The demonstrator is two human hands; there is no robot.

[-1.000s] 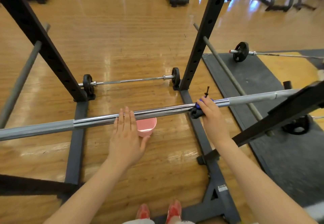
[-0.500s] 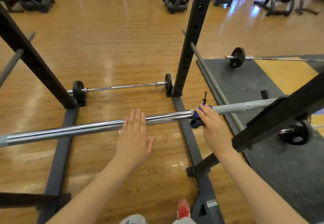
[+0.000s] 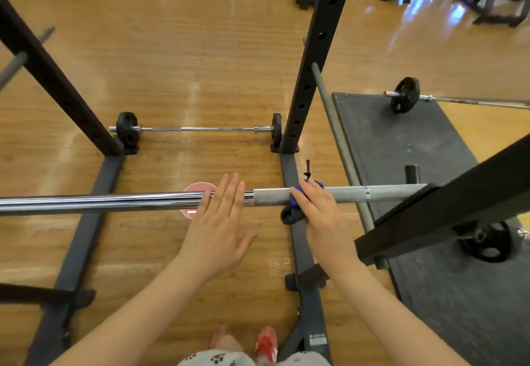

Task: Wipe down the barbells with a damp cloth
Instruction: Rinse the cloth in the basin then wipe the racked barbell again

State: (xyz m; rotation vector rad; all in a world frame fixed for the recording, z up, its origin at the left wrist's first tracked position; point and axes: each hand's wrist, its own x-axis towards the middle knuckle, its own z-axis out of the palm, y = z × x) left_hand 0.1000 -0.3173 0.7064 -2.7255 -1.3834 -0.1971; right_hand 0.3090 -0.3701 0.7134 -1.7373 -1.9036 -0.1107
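Since before, our right hand (image 3: 318,211) slid the blue damp cloth (image 3: 295,198), fingers wrapped round it, onto the racked steel barbell's (image 3: 114,202) grey sleeve, left hand (image 3: 218,231) flat-fingered steadying, gripping nothing; mid-wipe, next we push toward the end.

Left hand (image 3: 219,229): palm down, fingers (image 3: 229,191) straight and close together, thumb spread out to the side.
Right hand (image 3: 321,216): fingers curled forward and down in a grip, knuckles up.
Forearms: both bare, reaching forward from the bottom corners, angled toward each other.
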